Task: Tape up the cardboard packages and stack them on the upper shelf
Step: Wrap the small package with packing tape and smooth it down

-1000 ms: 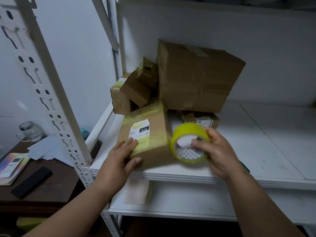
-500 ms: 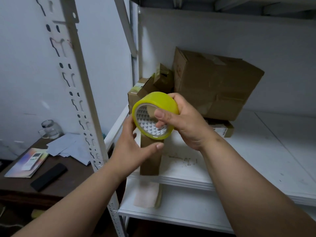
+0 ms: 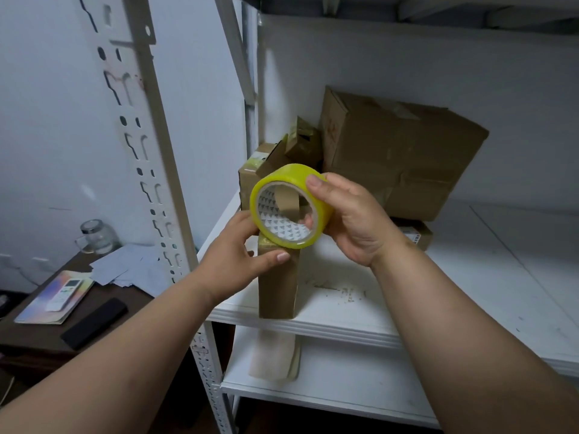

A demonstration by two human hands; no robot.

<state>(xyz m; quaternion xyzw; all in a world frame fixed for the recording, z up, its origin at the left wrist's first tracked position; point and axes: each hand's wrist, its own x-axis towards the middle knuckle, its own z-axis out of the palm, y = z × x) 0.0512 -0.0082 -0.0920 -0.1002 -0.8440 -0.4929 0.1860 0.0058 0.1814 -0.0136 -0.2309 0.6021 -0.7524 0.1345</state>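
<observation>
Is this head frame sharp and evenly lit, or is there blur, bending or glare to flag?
Head view: dim, flat indoor light and no glare; the tape roll and right hand look reasonably sharp; the shelf upright bows from wide-angle distortion; the glass jar at the left edge looks soft.

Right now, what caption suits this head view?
Both hands hold a yellow tape roll above a cardboard package standing on the shelf.

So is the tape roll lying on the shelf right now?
No, the right hand holds the tape roll up above the shelf.
</observation>
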